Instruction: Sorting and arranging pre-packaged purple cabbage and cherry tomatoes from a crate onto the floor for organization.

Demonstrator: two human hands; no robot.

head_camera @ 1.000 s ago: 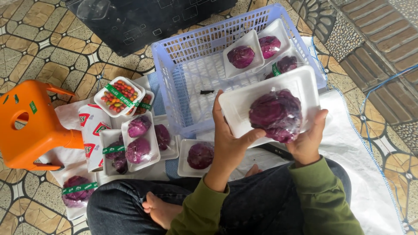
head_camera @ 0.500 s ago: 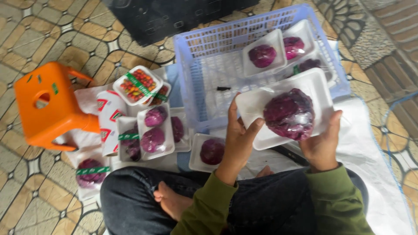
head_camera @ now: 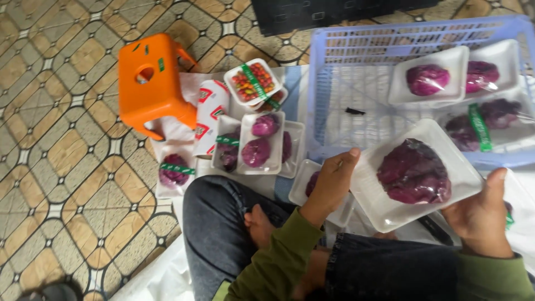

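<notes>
Both my hands hold a white foam tray with a wrapped purple cabbage piece on it, low over my lap at the right. My left hand grips the tray's left edge. My right hand holds its right corner, thumb up along the rim. Just behind the tray stands a pale blue plastic crate with three similar trays of purple cabbage inside, one banded in green.
Left of the crate lie several more foam trays of purple cabbage and one of small red and orange chillies. An orange plastic stool and a roll of printed wrap sit on the tiled floor. A black box is at the top.
The view has swung left, so everything sits further right in frame. The tray in my hands has come down lower, from over the crate's front edge towards my lap.
</notes>
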